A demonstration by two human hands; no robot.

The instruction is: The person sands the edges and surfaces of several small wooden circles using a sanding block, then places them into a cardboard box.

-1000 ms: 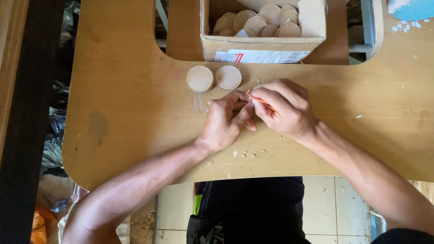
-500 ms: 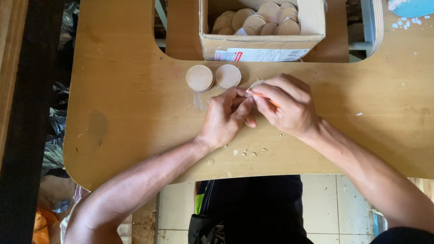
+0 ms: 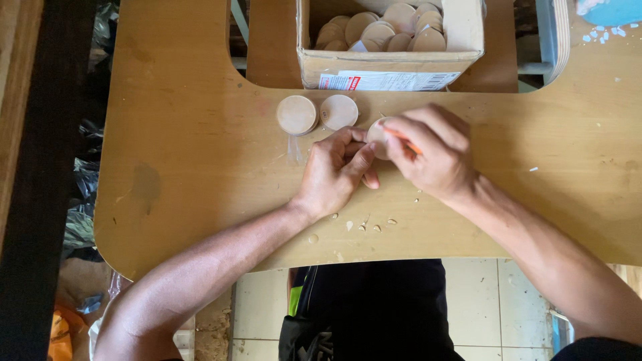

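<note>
Left hand [image 3: 334, 170] pinching small wooden disc [image 3: 378, 137] above worktop [image 3: 200, 167]; right hand [image 3: 431, 157] pinching orange tool [image 3: 403, 138] against it. Two discs [image 3: 317, 113] set aside (finished, probably); many left in cardboard box [image 3: 391, 63].

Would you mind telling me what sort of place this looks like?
Probably a small craft workshop: a scuffed plywood worktable, a cardboard box full of wooden discs, and wood shavings beside the hands.

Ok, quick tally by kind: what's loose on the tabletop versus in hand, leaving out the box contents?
Wooden discs lying on the table: 2, one beside the other
Wooden disc held between left hand and right hand: 1
Cardboard box: 1
Total: 4
</note>
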